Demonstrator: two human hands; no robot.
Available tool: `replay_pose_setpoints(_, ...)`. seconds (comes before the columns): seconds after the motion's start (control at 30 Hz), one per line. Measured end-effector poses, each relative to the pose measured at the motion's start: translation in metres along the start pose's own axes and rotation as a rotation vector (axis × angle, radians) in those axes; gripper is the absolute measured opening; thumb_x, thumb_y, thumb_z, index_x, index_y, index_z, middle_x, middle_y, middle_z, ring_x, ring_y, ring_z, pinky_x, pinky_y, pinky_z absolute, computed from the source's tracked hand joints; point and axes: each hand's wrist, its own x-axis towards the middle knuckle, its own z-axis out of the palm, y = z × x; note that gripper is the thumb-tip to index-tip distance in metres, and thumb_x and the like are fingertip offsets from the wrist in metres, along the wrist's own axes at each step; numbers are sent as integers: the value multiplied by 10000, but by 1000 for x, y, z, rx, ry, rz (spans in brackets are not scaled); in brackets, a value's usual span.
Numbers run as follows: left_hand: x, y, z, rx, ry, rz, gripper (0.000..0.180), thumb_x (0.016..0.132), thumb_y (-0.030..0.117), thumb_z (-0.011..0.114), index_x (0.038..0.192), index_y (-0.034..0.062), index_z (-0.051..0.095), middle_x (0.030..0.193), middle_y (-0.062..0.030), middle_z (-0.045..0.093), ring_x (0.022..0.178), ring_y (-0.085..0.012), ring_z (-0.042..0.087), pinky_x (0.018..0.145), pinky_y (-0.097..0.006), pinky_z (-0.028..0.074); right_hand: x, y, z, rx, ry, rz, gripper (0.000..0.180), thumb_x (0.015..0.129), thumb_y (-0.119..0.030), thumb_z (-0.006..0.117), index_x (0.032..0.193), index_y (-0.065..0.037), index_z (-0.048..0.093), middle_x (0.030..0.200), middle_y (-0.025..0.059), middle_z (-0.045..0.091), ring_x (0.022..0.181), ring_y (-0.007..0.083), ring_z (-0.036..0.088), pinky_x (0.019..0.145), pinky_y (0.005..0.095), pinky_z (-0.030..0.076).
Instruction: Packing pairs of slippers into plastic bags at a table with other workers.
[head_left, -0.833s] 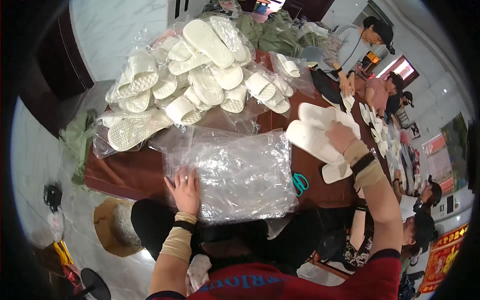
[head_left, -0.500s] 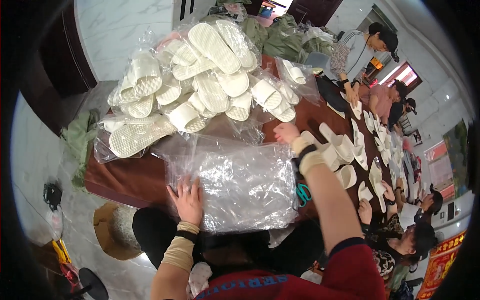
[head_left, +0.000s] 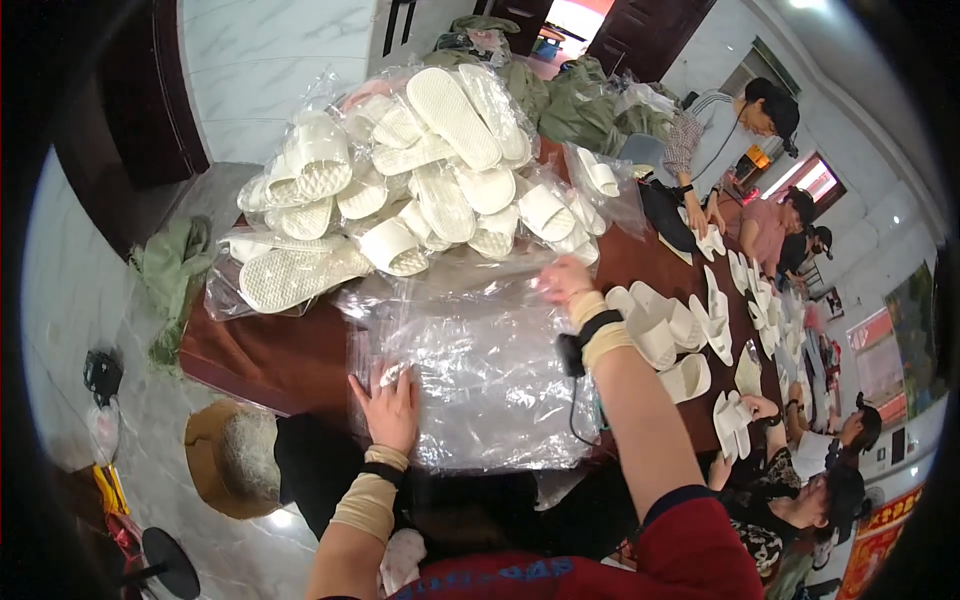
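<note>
A stack of clear, flat plastic bags (head_left: 490, 380) lies in front of me at the near edge of the brown-covered table (head_left: 250, 365). My left hand (head_left: 390, 410) rests on the stack's left side, fingers spread and open. At the far right corner, my right hand (head_left: 567, 280) is closed, its fingers curled together on the bag film; they are a little blurred. Just beyond the bags rises a pile of cream slippers in clear bags (head_left: 445, 205). Unbagged cream slippers (head_left: 655, 335) lie to the right of my right forearm.
Several people sit along the table's right side; a nearby person's hand (head_left: 762, 408) holds a slipper. A cardboard box (head_left: 215, 450) stands on the floor at left. Green sacks (head_left: 575, 105) are heaped behind the table. A black cable (head_left: 574, 405) hangs from my right wrist.
My right hand has moved slightly left and nearer over the bags' far corner. My left hand stays on the stack. The view has shifted a little. The nearby person has brought slippers together.
</note>
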Motion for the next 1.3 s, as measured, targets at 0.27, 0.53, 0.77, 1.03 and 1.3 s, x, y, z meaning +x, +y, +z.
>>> replay_pose_setpoints(0.27,2,9,2,-19,-43,4,511,878,199,603,1379,181,501,1248,-121,554,1248,-307,471,1115,-670,148,-111,-183,-63,-421,218,-1059,170,910,-112,608,939,-17,469,737,60,679,635,81,538,606,257,436)
replay_pose_setpoints(0.53,10,9,10,4,-54,-13,666,837,363,630,1455,228,423,1329,-104,506,1265,-325,432,1116,-662,133,-261,-246,-20,-334,-232,-909,132,963,-161,584,1015,-71,502,757,15,631,581,34,493,502,202,384)
replay_pose_setpoints(0.77,0,-21,31,33,-43,12,486,896,326,576,1364,207,518,1332,-100,517,1269,-340,429,1102,-657,170,-267,-220,-23,39,-506,-902,129,965,-186,586,992,-83,512,742,28,629,476,25,422,397,193,297)
replay_pose_setpoints(1.03,2,-2,12,-52,-169,-10,379,939,247,496,1285,108,568,1321,-156,545,1272,-357,448,1112,-624,178,-206,-50,-104,-65,-244,-445,196,900,-128,648,1017,-82,498,826,-7,605,574,19,462,470,189,332)
replay_pose_setpoints(1.3,15,-8,61,10,-600,-25,340,944,292,498,1220,136,620,1267,-101,604,1246,-291,491,1150,-631,56,-137,70,-148,-67,-15,-333,248,851,-44,668,1023,-45,490,775,38,611,724,83,581,649,233,463)
